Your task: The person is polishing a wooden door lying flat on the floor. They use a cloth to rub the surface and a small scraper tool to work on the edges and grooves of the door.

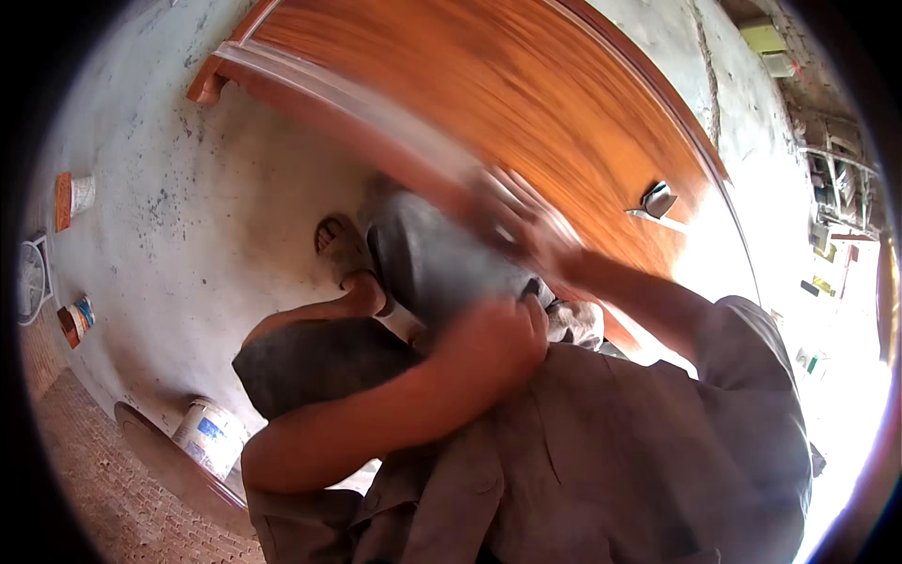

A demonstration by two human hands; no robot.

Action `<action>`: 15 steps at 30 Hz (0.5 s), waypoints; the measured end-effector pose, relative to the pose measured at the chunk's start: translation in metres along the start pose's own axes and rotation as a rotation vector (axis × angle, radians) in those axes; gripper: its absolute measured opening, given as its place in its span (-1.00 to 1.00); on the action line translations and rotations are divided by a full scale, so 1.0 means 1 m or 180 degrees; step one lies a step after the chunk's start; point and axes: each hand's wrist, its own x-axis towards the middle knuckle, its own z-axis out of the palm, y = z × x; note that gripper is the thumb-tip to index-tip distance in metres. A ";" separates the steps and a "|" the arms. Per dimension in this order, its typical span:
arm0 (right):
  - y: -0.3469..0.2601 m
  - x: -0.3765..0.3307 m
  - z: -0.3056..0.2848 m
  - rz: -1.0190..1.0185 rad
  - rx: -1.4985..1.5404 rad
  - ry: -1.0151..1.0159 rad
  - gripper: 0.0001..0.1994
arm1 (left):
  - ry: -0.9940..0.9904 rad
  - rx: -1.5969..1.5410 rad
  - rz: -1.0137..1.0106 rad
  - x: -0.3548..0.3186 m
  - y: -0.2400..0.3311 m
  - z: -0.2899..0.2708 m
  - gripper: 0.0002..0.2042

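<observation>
1. Left hand (pixel 489 343): closed in a fist round the near end of a dark grey, rounded power tool (pixel 437 263); the fingers wrap tight and no gap shows.
2. Right hand (pixel 517 221): blurred, laid on the far side of the same tool, near the edge of the wooden panel (pixel 526 103). Whether its fingers are curled or flat cannot be told.
3. Power tool: held between both hands, just below the panel's lower edge, which shows pale and smeared by motion. Contact between tool and wood is too blurred to confirm.
4. Wooden panel: large, orange-brown, varnished, tilted across the upper frame, with a metal handle (pixel 658 199) on its face.
5. Surroundings: grey concrete floor (pixel 188 207); a sandalled foot (pixel 336 246) beside the tool; a white bucket (pixel 211 434) at lower left.
6. Handling judgement: the work appears to be dressing the panel's edge. A firm two-handed hold, an even pass along the edge and clearance from the foot would serve it best.
</observation>
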 end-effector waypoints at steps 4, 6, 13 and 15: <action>0.000 0.048 0.001 -0.0178 0.0092 0.0002 -0.37 | 0.0804 -0.0136 -0.0008 0.003 -0.022 0.023 -0.85; 0.021 -0.008 -0.003 -0.0590 -0.0577 0.0293 -0.45 | 0.0525 -0.0065 -0.0173 -0.009 -0.007 0.026 -0.85; 0.025 -0.004 -0.006 -0.0369 -0.0638 -0.0164 -0.35 | 0.0470 -0.0184 -0.0259 -0.008 0.005 0.017 -0.87; 0.016 0.057 -0.006 0.0337 -0.0148 -0.0002 -0.34 | 0.0446 -0.0158 -0.0297 -0.009 0.000 0.003 -0.87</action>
